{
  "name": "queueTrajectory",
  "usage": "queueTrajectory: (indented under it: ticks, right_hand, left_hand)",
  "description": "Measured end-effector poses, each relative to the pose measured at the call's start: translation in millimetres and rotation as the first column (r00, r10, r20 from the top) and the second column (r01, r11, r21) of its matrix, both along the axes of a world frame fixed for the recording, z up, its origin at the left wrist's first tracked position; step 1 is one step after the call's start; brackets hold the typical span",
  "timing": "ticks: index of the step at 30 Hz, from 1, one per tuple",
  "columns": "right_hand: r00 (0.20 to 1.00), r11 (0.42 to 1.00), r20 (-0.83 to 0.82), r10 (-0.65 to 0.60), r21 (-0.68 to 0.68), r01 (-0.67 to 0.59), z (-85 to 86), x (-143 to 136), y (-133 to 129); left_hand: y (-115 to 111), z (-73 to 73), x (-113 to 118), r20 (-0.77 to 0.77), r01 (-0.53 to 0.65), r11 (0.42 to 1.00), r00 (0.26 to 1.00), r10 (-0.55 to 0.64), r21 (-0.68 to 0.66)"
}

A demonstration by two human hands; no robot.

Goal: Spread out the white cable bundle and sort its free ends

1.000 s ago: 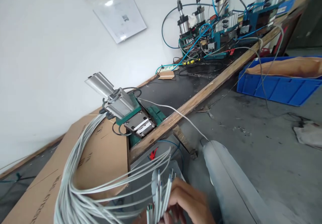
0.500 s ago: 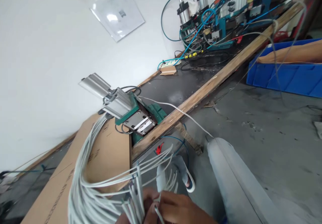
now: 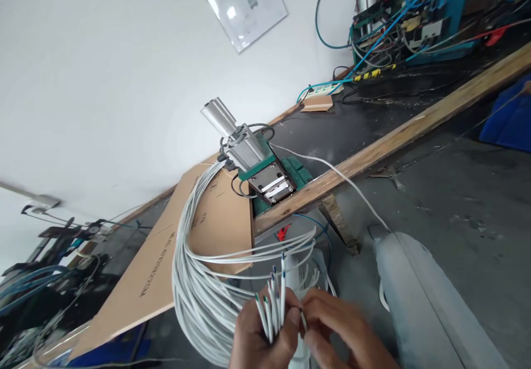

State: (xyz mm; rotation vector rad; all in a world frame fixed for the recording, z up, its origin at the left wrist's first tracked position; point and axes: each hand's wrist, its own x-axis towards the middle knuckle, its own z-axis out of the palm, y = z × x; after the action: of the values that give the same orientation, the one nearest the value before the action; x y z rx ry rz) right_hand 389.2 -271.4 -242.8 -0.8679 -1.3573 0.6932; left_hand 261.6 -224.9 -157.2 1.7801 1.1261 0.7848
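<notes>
My left hand (image 3: 263, 338), low in the centre, is closed around several white cable ends (image 3: 274, 308). Their tips show green and blue and point upward. Close on its right, my right hand (image 3: 342, 325) pinches one short cable end (image 3: 303, 320) with a dark tip, between thumb and fingers. The long grey-white cable bundle (image 3: 186, 280) loops left of my hands over the cardboard and up behind the press. Beyond my hands, a green and silver pneumatic press (image 3: 265, 164) stands at the bench edge.
A flat cardboard sheet (image 3: 166, 253) lies under the bundle. The wooden bench edge (image 3: 373, 156) runs up to the right, with more machines (image 3: 415, 26) at the back. A blue bin (image 3: 508, 117) stands at the right. My leg (image 3: 427, 302) is at lower right.
The view has swung left, so the press and bundle appear farther right. My hands have risen into fuller view, and the cable tips show more clearly.
</notes>
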Motion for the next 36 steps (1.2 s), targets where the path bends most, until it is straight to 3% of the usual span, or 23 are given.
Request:
queueTrajectory:
  ticks: [6,11,14,16,20,25,30,33,36]
  right_hand:
    - [0.999,0.998,0.044,-0.013,-0.064,0.016,3.0,-2.4,-6.4]
    - [0.995,0.997,0.091,0.036,-0.077,-0.029,7.0,2.4,-11.0]
    - [0.992,0.991,0.101,0.080,-0.112,-0.068,9.6,5.1,-14.0]
    - [0.992,0.990,0.099,0.079,-0.126,-0.066,11.0,5.4,-15.3]
    - [0.999,0.991,0.010,0.031,-0.133,-0.029,10.9,2.0,-13.0]
    - [0.981,0.996,-0.182,0.068,-0.038,-0.076,3.3,-7.5,-1.2]
    - [0.954,0.995,-0.283,0.095,-0.009,-0.102,-2.2,-15.7,4.2]
    - [0.938,0.992,-0.333,0.096,-0.048,-0.119,-5.8,-18.8,2.7]
    - [0.900,0.973,-0.406,0.158,-0.093,-0.212,-10.4,-20.6,0.4]
  left_hand:
    - [5.3,-0.4,-3.0,-0.113,0.088,0.996,0.990,-0.089,-0.011]
    - [13.7,4.3,-2.0,-0.191,0.311,0.945,0.938,-0.288,0.101]
    - [15.8,6.8,-0.8,-0.319,0.375,0.915,0.894,-0.315,0.147]
    - [16.1,6.0,-0.9,-0.286,0.368,0.920,0.903,-0.320,0.133]
    - [15.5,0.6,-6.6,-0.046,0.318,0.947,0.946,-0.320,-0.043]
    - [6.0,-0.5,-12.9,0.176,0.170,0.966,0.975,-0.135,-0.196]
    - [-5.4,2.0,-9.9,0.238,0.055,0.942,0.971,0.027,-0.332]
    - [-7.3,-0.2,-9.2,0.251,0.042,0.947,0.967,0.042,-0.319]
    - [-6.1,-5.0,-9.9,0.252,0.042,0.969,0.967,0.021,-0.245]
